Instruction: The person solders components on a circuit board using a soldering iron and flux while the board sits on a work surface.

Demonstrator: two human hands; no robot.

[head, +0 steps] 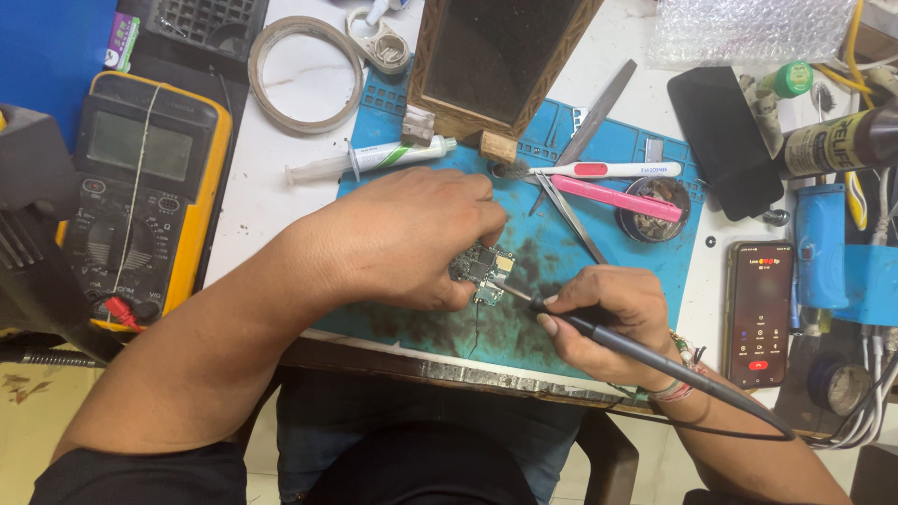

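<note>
Circuit board [482,269], small, dark and studded with metal shields, lies on the scorched blue silicone mat [599,224] at the counter's near edge. Left hand [412,238] pins it, fingers closed on its left side. Right hand [608,318] wraps a pen-like grip around a slim dark soldering iron [599,332], its metal tip touching the board's right edge. Soldering looks under way; the next touch calls for a steady, fine tip. Pointed steel tweezers [571,217] lie just beyond the board.
</note>
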